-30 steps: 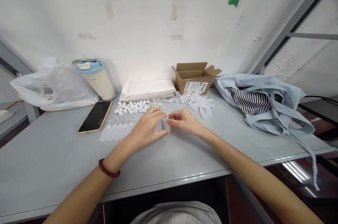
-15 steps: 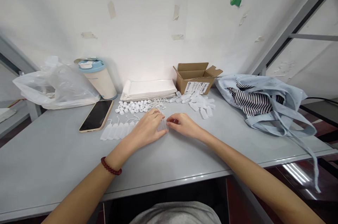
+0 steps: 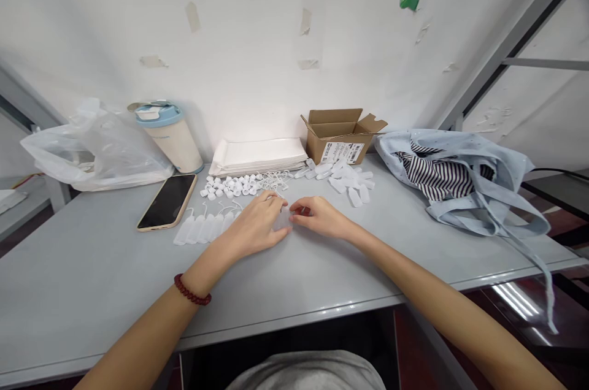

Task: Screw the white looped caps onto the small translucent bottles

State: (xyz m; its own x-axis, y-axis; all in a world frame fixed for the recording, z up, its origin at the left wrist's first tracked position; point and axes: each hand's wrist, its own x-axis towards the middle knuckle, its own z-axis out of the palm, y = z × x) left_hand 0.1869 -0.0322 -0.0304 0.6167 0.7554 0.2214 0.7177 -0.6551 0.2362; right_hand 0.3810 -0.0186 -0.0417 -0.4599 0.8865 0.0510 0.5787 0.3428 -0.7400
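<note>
A row of flat translucent plastic sleeves [image 3: 202, 229] with white strings at their upper ends lies on the grey table. My left hand [image 3: 257, 221] bends over the right part of this row, thumb and fingers around a few sleeves [image 3: 283, 218] at its end. Close against their right side is my right hand [image 3: 317, 217], fingers curled and thumb drawn in; what its fingertips hold, if anything, is hidden. Small white caps [image 3: 232, 185] and a tangle of white strings [image 3: 275, 179] lie beyond my hands. Loose translucent sleeves [image 3: 352, 181] are scattered farther right.
Behind stand a stack of white trays [image 3: 257, 156] and an open cardboard box [image 3: 340, 145]. A phone [image 3: 166, 202], a tumbler [image 3: 172, 141] and a plastic bag [image 3: 96, 151] are at left. A light blue cloth bag [image 3: 460, 175] lies at right, its strap hanging over the edge.
Both hands stay almost in place around the end of the row. The left fingers and thumb shift very slightly; the view itself moves a little.
</note>
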